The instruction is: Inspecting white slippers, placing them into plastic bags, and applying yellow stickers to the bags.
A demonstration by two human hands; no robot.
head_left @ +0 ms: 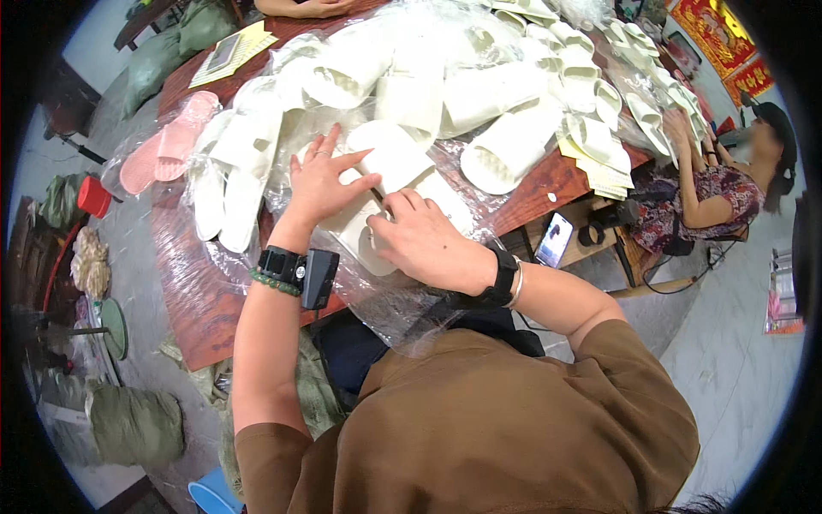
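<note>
A pair of off-white slippers (361, 233) lies in front of me at the table's near edge, partly over a clear plastic bag (402, 304). My left hand (330, 176) rests on their far left side, open, its thumb and fingers spread wide. Against the slippers' middle, my right hand (428, 244) has its fingers bent inward and closed; whatever they pinch is hidden. Both hands' tips are close together. Just beyond them another off-white slipper (390, 154) lies with its sole end toward me.
Many off-white slippers (497, 98) heap across the red-brown table (197, 300). Pink slippers (171, 146) in clear plastic lie at left. Yellow printed sheets (595, 171) and a phone (555, 240) are at right. A co-worker (711, 193) sits there handling slippers; another person's arm (304, 8) shows at the far edge.
</note>
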